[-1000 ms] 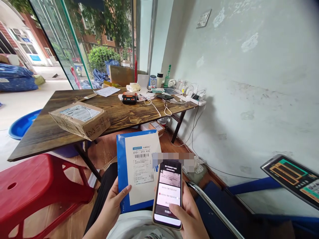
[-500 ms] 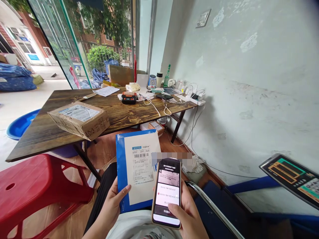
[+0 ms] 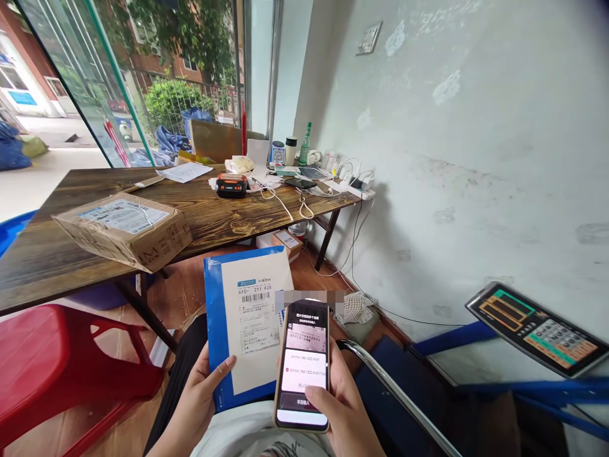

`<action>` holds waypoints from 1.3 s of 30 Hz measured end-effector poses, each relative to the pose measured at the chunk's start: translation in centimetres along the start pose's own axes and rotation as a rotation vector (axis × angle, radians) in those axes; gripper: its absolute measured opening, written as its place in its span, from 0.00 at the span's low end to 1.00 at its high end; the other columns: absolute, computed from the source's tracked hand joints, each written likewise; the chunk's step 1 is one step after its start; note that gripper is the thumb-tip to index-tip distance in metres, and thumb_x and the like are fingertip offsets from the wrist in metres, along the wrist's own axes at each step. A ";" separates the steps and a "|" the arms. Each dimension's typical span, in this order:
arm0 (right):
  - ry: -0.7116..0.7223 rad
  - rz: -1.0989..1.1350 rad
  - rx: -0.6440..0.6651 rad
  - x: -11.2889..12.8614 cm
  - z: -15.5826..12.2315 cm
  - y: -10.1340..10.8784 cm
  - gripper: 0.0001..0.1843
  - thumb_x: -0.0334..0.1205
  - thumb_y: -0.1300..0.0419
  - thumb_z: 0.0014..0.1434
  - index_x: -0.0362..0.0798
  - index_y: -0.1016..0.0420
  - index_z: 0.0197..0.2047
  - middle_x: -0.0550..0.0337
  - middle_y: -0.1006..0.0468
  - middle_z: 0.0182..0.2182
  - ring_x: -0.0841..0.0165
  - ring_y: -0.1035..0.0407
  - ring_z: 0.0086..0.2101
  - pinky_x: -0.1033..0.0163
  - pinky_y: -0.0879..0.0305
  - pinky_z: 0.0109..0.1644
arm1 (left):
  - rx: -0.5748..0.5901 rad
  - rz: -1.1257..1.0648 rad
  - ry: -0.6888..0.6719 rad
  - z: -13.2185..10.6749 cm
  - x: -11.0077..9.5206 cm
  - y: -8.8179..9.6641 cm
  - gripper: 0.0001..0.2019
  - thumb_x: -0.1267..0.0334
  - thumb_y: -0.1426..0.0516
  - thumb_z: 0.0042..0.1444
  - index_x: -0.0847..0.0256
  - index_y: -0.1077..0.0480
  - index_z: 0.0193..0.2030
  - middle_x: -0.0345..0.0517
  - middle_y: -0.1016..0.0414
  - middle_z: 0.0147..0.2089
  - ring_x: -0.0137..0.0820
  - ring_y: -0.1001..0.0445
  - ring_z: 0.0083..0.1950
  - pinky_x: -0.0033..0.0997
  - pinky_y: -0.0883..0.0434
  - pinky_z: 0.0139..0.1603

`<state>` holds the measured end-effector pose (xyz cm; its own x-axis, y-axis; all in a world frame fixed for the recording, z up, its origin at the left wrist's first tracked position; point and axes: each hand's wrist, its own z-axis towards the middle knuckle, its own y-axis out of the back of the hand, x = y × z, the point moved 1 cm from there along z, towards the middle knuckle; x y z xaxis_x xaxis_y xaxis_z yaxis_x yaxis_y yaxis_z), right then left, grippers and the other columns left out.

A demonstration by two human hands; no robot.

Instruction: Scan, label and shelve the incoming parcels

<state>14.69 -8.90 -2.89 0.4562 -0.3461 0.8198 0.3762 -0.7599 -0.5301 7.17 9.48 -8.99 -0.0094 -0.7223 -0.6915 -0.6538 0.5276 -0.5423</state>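
My left hand [image 3: 204,384] is closed on the lower left edge of a flat blue and white shipping envelope [image 3: 254,374], its thumb lying on the front. A white label with a barcode [image 3: 257,317] is stuck on the envelope, which tilts up towards me above my lap. In my right hand [image 3: 345,393] is a smartphone [image 3: 304,406], upright in front of the envelope's right edge and hiding part of it. The thumb lies over the lower part of the lit screen, where a label picture and two number lines show.
A taped cardboard box [image 3: 128,228] rests on the wooden table [image 3: 204,222]. Behind it are a small black and orange device [image 3: 231,185], cables and a green bottle [image 3: 305,145]. A red stool [image 3: 42,362] stands at left, a scale display [image 3: 537,327] at right.
The view has turned slightly right, so the surroundings sit further left. Both hands keep their hold on the envelope and the smartphone, and the phone screen looks the same.
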 end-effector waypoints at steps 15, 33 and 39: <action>-0.039 0.009 0.023 0.0 -0.1 0.1 0.43 0.38 0.32 0.48 0.54 0.45 0.65 0.51 0.24 0.52 0.56 0.28 0.50 0.51 0.33 0.55 | -0.051 -0.019 -0.019 -0.8 -0.4 -1.2 0.44 0.61 0.29 0.40 0.55 0.40 0.65 0.51 0.21 0.51 0.49 0.26 0.56 0.41 0.23 0.52; -0.097 0.102 0.196 1.1 -0.5 -0.1 0.51 0.37 0.29 0.40 0.55 0.45 0.66 0.50 0.26 0.55 0.53 0.33 0.55 0.48 0.39 0.59 | -0.080 -0.019 -0.031 -0.7 -0.4 -1.1 0.45 0.60 0.28 0.37 0.57 0.40 0.64 0.50 0.21 0.50 0.50 0.24 0.53 0.42 0.21 0.46; -0.090 0.063 0.210 1.1 -0.6 -0.3 0.51 0.41 0.28 0.43 0.56 0.48 0.67 0.50 0.28 0.57 0.53 0.35 0.58 0.48 0.41 0.61 | -0.082 -0.011 -0.046 -0.4 -0.3 -0.7 0.45 0.60 0.28 0.37 0.57 0.40 0.64 0.51 0.21 0.50 0.50 0.25 0.53 0.42 0.21 0.48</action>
<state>14.59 -9.42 -1.69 0.5504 -0.3318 0.7661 0.5001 -0.6038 -0.6208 7.32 9.15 -8.26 0.0315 -0.7058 -0.7077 -0.7135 0.4800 -0.5104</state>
